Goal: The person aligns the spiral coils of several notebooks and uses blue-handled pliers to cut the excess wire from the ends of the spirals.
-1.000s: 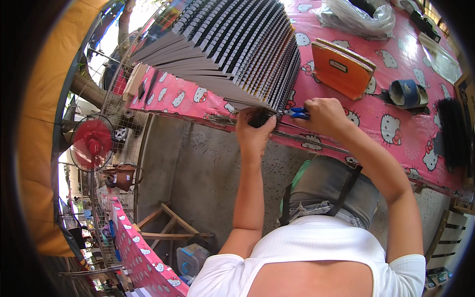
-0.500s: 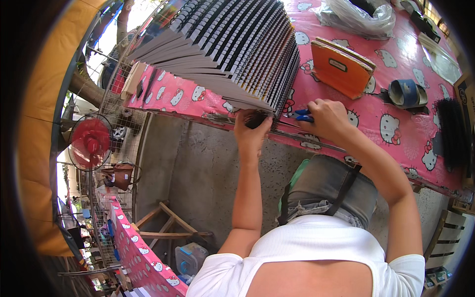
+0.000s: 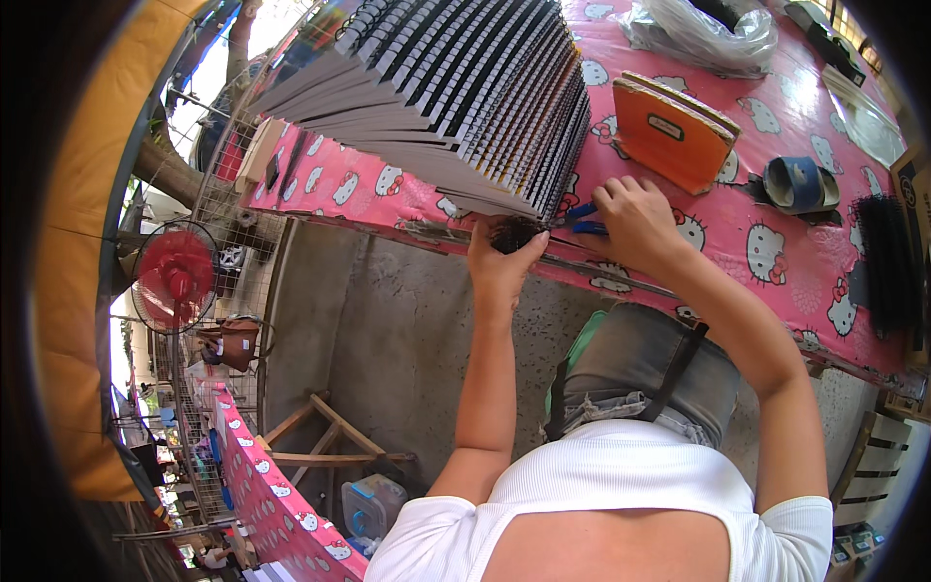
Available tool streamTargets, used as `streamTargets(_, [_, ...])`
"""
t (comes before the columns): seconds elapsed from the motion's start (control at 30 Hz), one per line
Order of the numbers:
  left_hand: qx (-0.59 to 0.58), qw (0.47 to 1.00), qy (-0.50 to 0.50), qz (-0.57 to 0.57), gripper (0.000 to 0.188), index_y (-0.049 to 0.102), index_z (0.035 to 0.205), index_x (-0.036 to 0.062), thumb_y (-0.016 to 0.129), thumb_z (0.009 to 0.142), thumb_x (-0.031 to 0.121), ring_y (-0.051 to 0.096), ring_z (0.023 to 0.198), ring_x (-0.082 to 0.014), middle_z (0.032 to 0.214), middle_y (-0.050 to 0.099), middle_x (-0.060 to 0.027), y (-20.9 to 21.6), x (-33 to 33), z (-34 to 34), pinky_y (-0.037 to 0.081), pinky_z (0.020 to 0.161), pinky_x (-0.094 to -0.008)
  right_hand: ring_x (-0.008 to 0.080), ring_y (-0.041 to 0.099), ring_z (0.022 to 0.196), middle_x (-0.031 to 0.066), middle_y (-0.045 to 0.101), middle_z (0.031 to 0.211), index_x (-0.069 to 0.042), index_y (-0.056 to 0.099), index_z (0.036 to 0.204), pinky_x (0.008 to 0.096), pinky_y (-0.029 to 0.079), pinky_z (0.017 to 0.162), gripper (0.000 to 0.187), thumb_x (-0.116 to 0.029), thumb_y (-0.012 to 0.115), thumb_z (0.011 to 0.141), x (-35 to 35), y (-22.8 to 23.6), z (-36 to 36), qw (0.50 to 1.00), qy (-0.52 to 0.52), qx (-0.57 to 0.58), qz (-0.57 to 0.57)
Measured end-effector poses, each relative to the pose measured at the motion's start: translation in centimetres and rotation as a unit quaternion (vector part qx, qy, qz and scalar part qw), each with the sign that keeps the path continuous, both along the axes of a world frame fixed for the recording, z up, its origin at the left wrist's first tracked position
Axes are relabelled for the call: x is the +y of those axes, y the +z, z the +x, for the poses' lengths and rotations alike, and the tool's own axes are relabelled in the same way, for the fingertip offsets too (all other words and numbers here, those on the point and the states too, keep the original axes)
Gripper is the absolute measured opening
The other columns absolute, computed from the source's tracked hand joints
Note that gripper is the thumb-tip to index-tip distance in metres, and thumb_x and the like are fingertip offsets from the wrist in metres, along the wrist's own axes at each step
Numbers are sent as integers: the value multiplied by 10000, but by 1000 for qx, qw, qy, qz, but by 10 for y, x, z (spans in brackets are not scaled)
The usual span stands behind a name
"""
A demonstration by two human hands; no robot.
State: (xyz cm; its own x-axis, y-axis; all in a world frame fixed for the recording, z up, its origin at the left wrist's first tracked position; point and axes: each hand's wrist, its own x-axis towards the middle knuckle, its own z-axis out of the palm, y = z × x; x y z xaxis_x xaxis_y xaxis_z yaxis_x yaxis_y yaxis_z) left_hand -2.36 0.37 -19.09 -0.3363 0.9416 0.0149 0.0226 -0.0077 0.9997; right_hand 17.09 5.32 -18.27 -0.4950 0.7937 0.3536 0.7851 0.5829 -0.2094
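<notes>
Notes, remote: my right hand [image 3: 635,225] is wrapped around the blue-handled hand tool [image 3: 590,228], right beside the white-paged, black-spiral-bound notebook stack [image 3: 436,112]. Left hand [image 3: 499,267] cups a dark, wiry bundle [image 3: 510,235]; grip, cannot tell. I'd keep tips clear of the thumb.

Daylight comes through wire mesh [image 3: 225,165] on the left, between an orange tarpaulin [image 3: 82,242] and grey concrete floor [image 3: 388,320]. A red fan [image 3: 176,276], wooden trestle [image 3: 325,458] and pink-covered table [image 3: 267,480] stand there; slatted furniture [image 3: 870,470] sits lower right.
</notes>
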Motion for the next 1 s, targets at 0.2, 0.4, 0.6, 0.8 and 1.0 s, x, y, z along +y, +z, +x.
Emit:
streamTargets(0.2, [14, 1000, -1, 13, 439, 524, 993, -23, 796, 652, 35, 576, 716, -126, 883, 609, -95, -6, 0, 0, 490, 561, -238, 268, 577, 919, 107, 594, 909, -32, 592, 913, 413, 439, 851, 502, -473, 698, 696, 0, -6, 1, 999, 3, -4, 33])
streamTargets(0.4, [37, 998, 17, 38, 435, 533, 1005, -20, 792, 661, 44, 577, 718, -128, 892, 611, -91, -15, 1, -6, 491, 570, -242, 280, 632, 774, 116, 636, 828, -41, 631, 842, 406, 506, 639, 462, -480, 687, 708, -1, 9, -5, 983, -5, -44, -178])
streamTargets(0.6, [36, 999, 18, -8, 443, 535, 1056, 12, 775, 684, 17, 586, 648, -118, 875, 630, -71, -2, -2, 3, 477, 497, -217, 302, 637, 687, 134, 633, 740, -32, 635, 801, 401, 509, 605, 456, -474, 690, 705, 2, -11, 5, 997, 12, 26, 74])
streamTargets(0.8, [81, 994, 29, 61, 451, 525, 1034, 11, 790, 670, 25, 594, 645, -123, 873, 629, -87, -25, 1, -5, 484, 487, -219, 271, 651, 751, 120, 645, 803, -31, 640, 812, 388, 505, 621, 478, -499, 678, 723, -2, 9, -6, 989, 0, -54, -135])
streamTargets(1.0, [6, 999, 31, -44, 453, 517, 1014, 11, 800, 661, 29, 587, 589, -119, 863, 620, -90, -12, -3, -4, 476, 459, -212, 293, 642, 784, 134, 645, 835, -24, 629, 873, 400, 504, 663, 498, -490, 690, 707, 2, -5, 6, 998, 17, -53, 10])
